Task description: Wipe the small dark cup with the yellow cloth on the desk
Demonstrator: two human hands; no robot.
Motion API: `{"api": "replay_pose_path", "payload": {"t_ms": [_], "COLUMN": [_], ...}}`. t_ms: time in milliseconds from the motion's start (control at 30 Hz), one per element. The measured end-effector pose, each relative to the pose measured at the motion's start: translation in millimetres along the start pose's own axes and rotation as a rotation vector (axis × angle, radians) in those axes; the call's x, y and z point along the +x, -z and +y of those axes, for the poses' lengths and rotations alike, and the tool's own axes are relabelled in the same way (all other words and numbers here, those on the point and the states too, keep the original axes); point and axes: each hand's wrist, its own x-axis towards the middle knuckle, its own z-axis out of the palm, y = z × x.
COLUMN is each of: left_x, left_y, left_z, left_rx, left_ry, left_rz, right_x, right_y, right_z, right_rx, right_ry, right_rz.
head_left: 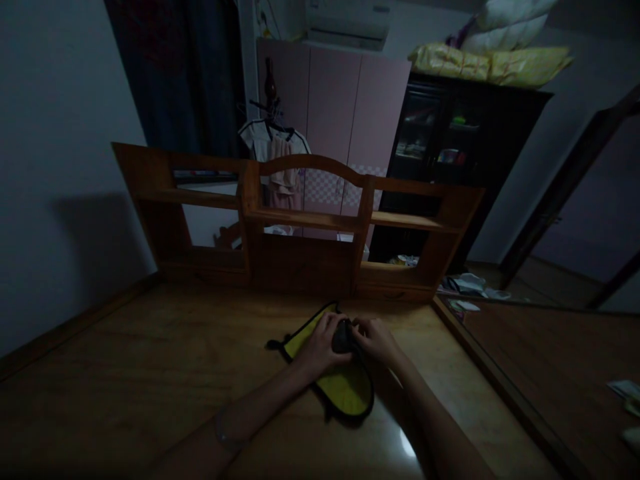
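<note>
Both forearms enter from the lower edge, with a thin bangle (224, 427) on the left wrist. Left hand (320, 345) curls its fingers around a small dark object (343, 337). Right hand (379, 340) closes its fingertips on the opposite side, so the item is gripped between both, apparently to steady it. What the object is cannot be told in the dim light. It sits directly over a yellow cloth with black trim (345, 390), spread flat on the wooden desk (150, 373) near the shelf unit (300, 220), likely as an underlay.
</note>
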Motion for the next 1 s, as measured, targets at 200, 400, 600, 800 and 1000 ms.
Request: {"api": "replay_pose_path", "payload": {"t_ms": [200,400,600,800,1000], "left_x": [-1.9,-1.9,-2.9,-3.6,-2.6], "left_y": [2.2,0.5,1.1,0.5,-0.9], "left_z": [3.6,3.6,6.2,6.7,2.3], "left_rx": [0.012,0.027,0.021,0.016,0.046], "left_ry": [-0.028,-0.036,-0.055,-0.047,-0.009], "left_rz": [-0.022,-0.020,-0.034,-0.025,-0.019], "right_x": [-3.4,-3.7,-5.2,-5.6,-4.9], "right_y": [-21.7,-23.9,-21.8,-19.9,-26.5], "right_z": [5.4,9.7,7.7,3.8,2.3], "right_rx": [0.059,0.047,0.030,0.015,0.072], "right_ry": [0.045,0.031,0.046,0.030,0.038], "right_rz": [0.004,0.022,0.034,0.008,-0.011]}}
